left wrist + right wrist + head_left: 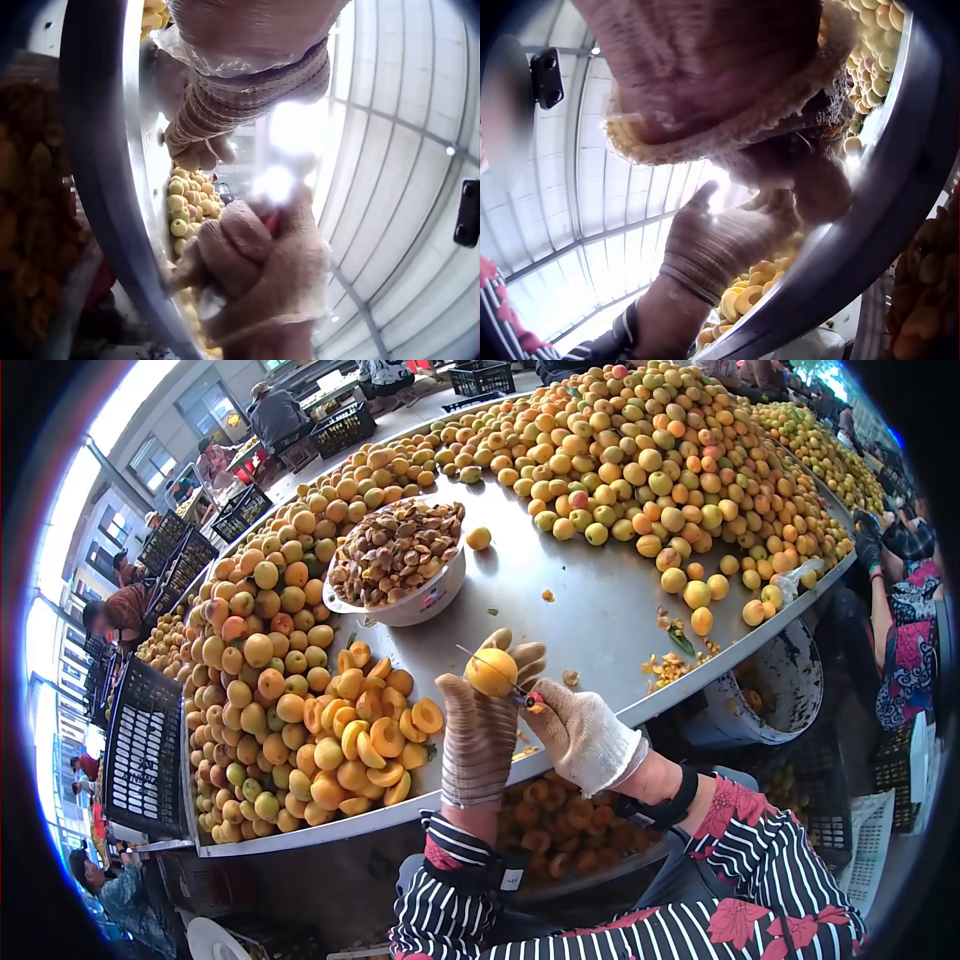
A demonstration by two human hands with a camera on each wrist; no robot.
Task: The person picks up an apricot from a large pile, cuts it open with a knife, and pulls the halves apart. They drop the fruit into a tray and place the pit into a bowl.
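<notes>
Gripping a whole apricot (492, 672) in curled gloved fingers, the left hand (480, 730) is holding it just above the near edge of the round metal table (600, 600). The right hand (580, 732), also gloved, is closing round a small knife (515, 690) whose thin blade is lying across the fruit; the handle looks red, though it is mostly hidden in the glove. Left of the hands, a heap of halved apricots (370, 745) is lying on the table, backed by a long bank of whole fruit (260, 660). Farther off, a white bowl of pits (400, 560) is sitting between that bank and the big far pile (650, 460). Loose pits and scraps (670, 660) are scattered to the right, near a white bucket (770, 680) below the rim. Black crates (145, 750) are standing at the far left.
</notes>
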